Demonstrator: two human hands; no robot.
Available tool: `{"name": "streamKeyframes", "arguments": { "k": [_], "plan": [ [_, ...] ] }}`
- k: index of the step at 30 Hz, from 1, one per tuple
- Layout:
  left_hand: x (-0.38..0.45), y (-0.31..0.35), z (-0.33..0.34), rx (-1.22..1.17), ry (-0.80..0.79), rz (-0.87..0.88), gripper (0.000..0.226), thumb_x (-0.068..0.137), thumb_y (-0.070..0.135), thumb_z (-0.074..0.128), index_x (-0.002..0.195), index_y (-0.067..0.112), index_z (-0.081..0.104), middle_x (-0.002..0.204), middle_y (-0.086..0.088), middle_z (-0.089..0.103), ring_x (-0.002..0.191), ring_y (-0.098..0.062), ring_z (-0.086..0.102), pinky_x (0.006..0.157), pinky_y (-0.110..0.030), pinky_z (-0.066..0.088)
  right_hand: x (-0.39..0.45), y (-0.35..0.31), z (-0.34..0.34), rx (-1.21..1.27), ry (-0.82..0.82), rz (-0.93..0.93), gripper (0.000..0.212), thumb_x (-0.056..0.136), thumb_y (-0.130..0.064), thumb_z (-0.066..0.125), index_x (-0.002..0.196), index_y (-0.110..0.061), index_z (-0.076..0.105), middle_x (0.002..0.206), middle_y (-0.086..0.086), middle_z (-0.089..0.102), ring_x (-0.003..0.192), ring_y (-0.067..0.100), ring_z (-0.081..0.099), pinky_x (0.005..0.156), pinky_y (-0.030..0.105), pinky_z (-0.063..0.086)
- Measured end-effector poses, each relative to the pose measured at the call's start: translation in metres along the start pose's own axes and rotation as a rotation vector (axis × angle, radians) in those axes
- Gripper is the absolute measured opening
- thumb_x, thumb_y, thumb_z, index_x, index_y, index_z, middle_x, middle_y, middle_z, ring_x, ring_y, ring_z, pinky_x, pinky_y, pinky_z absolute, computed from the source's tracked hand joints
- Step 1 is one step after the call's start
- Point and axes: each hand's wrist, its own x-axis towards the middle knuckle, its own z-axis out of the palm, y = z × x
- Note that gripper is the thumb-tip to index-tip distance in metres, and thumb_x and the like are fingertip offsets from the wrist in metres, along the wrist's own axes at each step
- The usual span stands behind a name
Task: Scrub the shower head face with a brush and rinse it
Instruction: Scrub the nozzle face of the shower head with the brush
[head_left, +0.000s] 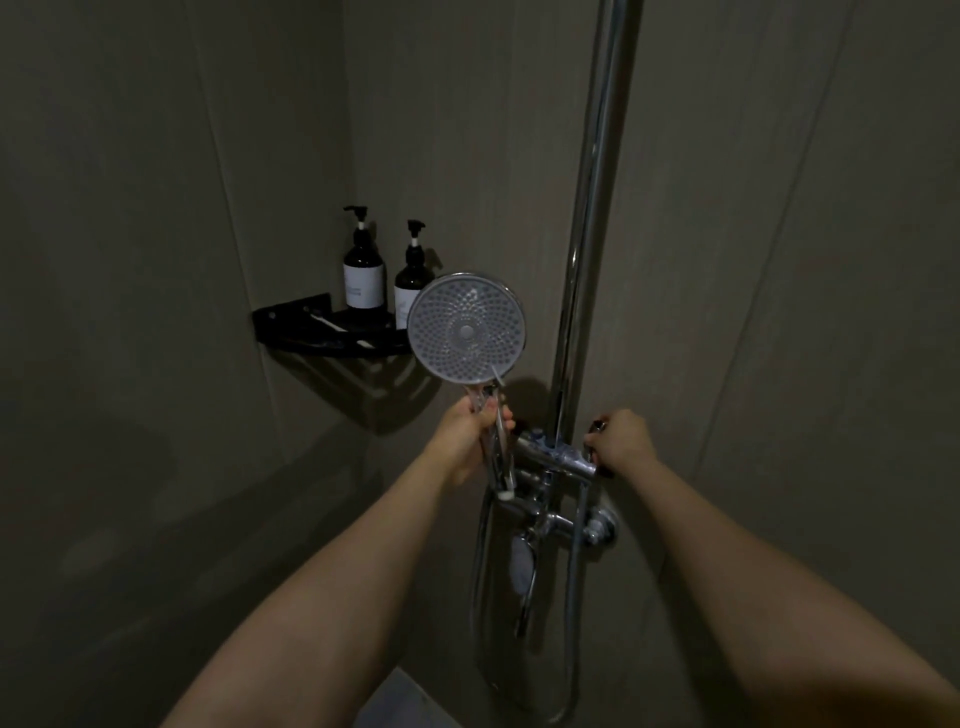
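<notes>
Left hand (470, 439) grips the shower head (466, 328) handle upright; right hand (621, 441) clasps the valve knob (597, 427).

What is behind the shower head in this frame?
Behind the shower head a black corner shelf carries two pump bottles; its rim covers the lower right of the nearer bottle and the shelf's right end. The left hand grips the handle.

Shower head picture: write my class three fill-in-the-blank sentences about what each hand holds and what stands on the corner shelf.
1. The left hand grips the shower head by its ____.
2. The right hand rests on the valve's ____.
3. The corner shelf holds ____ pump bottles.

Missing words: handle; knob; two
</notes>
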Motion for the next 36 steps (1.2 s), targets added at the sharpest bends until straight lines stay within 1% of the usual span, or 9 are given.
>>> {"name": "streamKeyframes", "arguments": {
  "k": [8,13,18,24,26,30,33,34,36],
  "plan": [
    [0.002,-0.005,-0.017,0.01,0.027,0.008,0.021,0.098,0.004,0.034,0.088,0.011,0.051,0.077,-0.006,0.051,0.071,-0.016,0.052,0.071,-0.024,0.047,0.004,0.003,-0.001,-0.026,-0.03,0.031,0.025,0.077,-0.008,0.072,0.096,0.007,0.067,0.1,0.022,0.068,0.092,0.03,0.064,0.067,0.026,0.04],
    [0.003,-0.011,-0.018,0.007,0.052,-0.001,0.021,0.097,0.003,0.035,0.086,0.012,0.051,0.076,-0.006,0.052,0.07,-0.015,0.053,0.066,-0.02,0.051,0.004,0.003,-0.003,-0.032,-0.07,0.05,0.024,0.076,-0.007,0.073,0.094,0.007,0.067,0.092,0.019,0.066,0.077,0.023,0.057,0.066,0.026,0.04],
    [0.002,-0.016,-0.02,0.042,0.033,-0.021,0.019,0.096,0.003,0.038,0.089,0.011,0.053,0.079,-0.006,0.054,0.075,-0.017,0.054,0.073,-0.026,0.047,0.002,-0.003,-0.005,-0.098,-0.099,0.043,0.019,0.075,-0.005,0.072,0.087,0.008,0.067,0.078,0.013,0.059,0.075,0.02,0.056,0.064,0.025,0.041],
    [0.001,-0.019,-0.019,0.043,0.029,-0.016,0.018,0.097,0.004,0.038,0.089,0.01,0.053,0.079,-0.006,0.054,0.074,-0.016,0.054,0.078,-0.026,0.047,0.001,-0.009,-0.008,-0.206,-0.152,0.039,0.024,0.075,-0.006,0.071,0.094,0.007,0.066,0.094,0.018,0.068,0.091,0.026,0.064,0.064,0.023,0.041],
    [0.002,-0.019,-0.02,0.032,0.035,-0.013,0.019,0.097,0.004,0.037,0.088,0.01,0.053,0.078,-0.006,0.053,0.073,-0.016,0.053,0.079,-0.027,0.046,0.0,-0.013,-0.009,-0.269,-0.171,0.03,0.025,0.077,-0.007,0.068,0.096,0.008,0.065,0.09,0.016,0.064,0.085,0.026,0.061,0.064,0.023,0.039],
    [0.003,-0.016,-0.022,0.008,0.058,-0.014,0.019,0.097,0.005,0.038,0.087,0.01,0.053,0.077,-0.006,0.054,0.072,-0.016,0.053,0.076,-0.026,0.046,0.0,-0.023,-0.014,-0.388,-0.246,0.036,0.024,0.08,-0.009,0.065,0.099,0.005,0.065,0.083,0.011,0.056,0.077,0.023,0.055,0.051,0.024,0.04],
    [0.005,-0.011,-0.023,0.008,0.081,-0.003,0.02,0.097,0.005,0.037,0.086,0.011,0.053,0.076,-0.007,0.053,0.071,-0.016,0.053,0.075,-0.026,0.047,0.001,-0.033,-0.015,-0.458,-0.281,0.028,0.011,0.08,-0.01,0.066,0.075,-0.003,0.06,0.095,0.013,0.065,0.085,0.025,0.063,0.056,0.023,0.045],
    [0.004,-0.009,-0.024,0.014,0.085,0.005,0.021,0.097,0.005,0.037,0.085,0.011,0.052,0.076,-0.007,0.053,0.071,-0.017,0.053,0.075,-0.026,0.046,0.002,-0.035,-0.014,-0.499,-0.315,0.04,0.018,0.081,-0.012,0.066,0.067,-0.007,0.055,0.095,0.013,0.068,0.085,0.023,0.065,0.058,0.022,0.048],
    [0.004,-0.005,-0.026,0.027,0.09,0.015,0.021,0.098,0.004,0.036,0.085,0.011,0.052,0.076,-0.007,0.052,0.071,-0.017,0.053,0.076,-0.027,0.046,0.0,-0.036,-0.013,-0.548,-0.407,0.084,0.028,0.085,-0.015,0.062,0.061,-0.011,0.049,0.067,0.005,0.069,0.063,0.011,0.067,0.051,0.019,0.048]
  ]
}}
